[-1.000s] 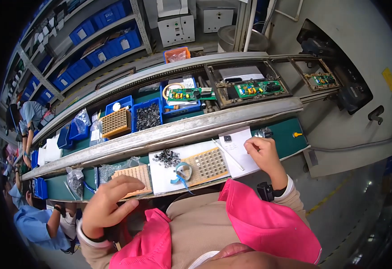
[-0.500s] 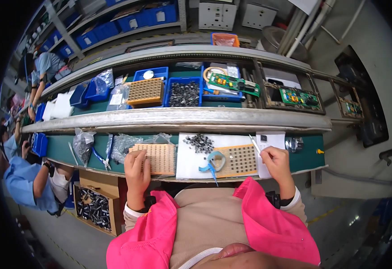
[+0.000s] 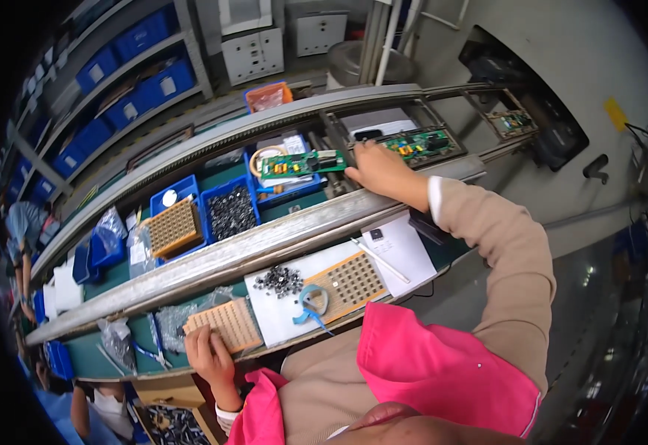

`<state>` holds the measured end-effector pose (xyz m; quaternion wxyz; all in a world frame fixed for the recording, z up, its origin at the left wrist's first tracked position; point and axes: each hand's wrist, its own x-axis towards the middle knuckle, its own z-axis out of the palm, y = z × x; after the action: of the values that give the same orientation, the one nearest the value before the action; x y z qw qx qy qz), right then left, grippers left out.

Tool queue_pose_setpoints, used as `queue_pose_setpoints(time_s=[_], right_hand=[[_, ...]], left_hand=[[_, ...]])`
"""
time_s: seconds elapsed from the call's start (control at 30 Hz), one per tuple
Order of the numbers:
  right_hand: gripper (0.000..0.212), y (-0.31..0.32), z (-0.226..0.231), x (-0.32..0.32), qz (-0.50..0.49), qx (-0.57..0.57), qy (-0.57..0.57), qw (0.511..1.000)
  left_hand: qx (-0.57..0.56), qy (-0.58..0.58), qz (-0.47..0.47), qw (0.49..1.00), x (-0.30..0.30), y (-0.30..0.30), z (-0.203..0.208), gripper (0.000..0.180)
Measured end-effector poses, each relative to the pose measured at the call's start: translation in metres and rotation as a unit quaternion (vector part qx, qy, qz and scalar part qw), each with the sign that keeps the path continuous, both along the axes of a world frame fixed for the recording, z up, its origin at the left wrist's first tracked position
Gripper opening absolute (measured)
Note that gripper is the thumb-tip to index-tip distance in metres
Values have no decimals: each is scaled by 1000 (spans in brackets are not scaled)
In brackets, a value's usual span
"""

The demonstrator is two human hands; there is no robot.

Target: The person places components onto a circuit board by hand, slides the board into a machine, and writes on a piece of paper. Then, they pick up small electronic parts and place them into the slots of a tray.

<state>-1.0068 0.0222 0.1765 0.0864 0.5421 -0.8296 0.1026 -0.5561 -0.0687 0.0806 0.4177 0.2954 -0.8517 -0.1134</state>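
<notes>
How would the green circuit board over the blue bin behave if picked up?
The green circuit board is likely stiff, lying straight over the blue bin. It may be fragile, with components exposed on its face. Its end near the right hand overhangs the bin, so pressing there might tip it.

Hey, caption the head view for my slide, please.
Left hand at a pale tan tray, right hand beside a framed green circuit board.

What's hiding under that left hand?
The left hand covers the near-left part of a tan tray. The tray's rows show beyond it; whatever the hand covers can't be seen.
</notes>
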Motion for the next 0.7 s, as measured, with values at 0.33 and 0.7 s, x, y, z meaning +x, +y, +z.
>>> queue_pose_setpoints(time_s=[0.33,0.7], right_hand=[[46,-19,-31,-11,-80,5,-142,987],[43,2,-44,-51,-102,-37,-92,990]], left_hand=[[20,-7,-22,1000,6,-1,-5,14],[20,5,-32,999,9,-2,-4,13]])
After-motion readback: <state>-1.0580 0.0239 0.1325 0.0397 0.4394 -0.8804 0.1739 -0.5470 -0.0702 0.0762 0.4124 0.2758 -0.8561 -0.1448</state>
